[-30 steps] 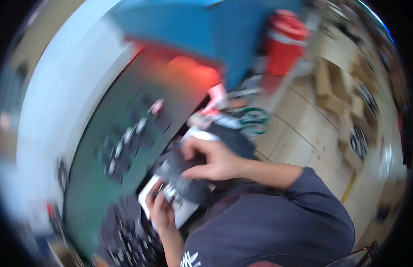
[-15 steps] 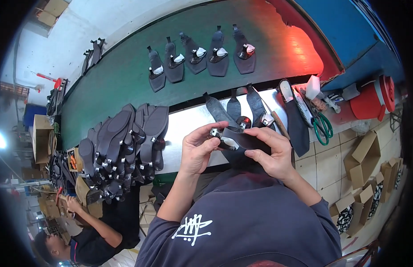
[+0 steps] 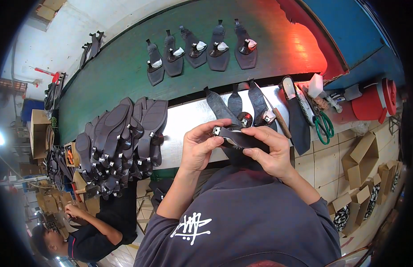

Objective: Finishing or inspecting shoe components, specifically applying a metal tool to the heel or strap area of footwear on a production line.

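Note:
A dark sandal (image 3: 244,140) is held between my hands above the near edge of the workbench. My left hand (image 3: 202,144) pinches its heel end, where a small pale square tip shows. My right hand (image 3: 271,150) grips the sole farther along, thumb below and fingers on top. Part of the sandal is hidden by my fingers. Just beyond my hands, several dark sandals (image 3: 219,104) lie on the shiny metal strip (image 3: 184,122), some with glossy straps. A wooden-handled tool (image 3: 281,122) lies beside them.
A large pile of dark sandals (image 3: 122,138) covers the bench at left. Sandals with white wads (image 3: 219,49) stand in a row on the green table (image 3: 126,58). Green-handled scissors (image 3: 323,129) and a red container (image 3: 375,102) are at right. A co-worker (image 3: 90,236) is at lower left.
The sandal in my hands has tilted, so the opening under it looks narrower. The view has shifted slightly. The co-worker's hand has lowered, and the red-headed tool near it no longer shows.

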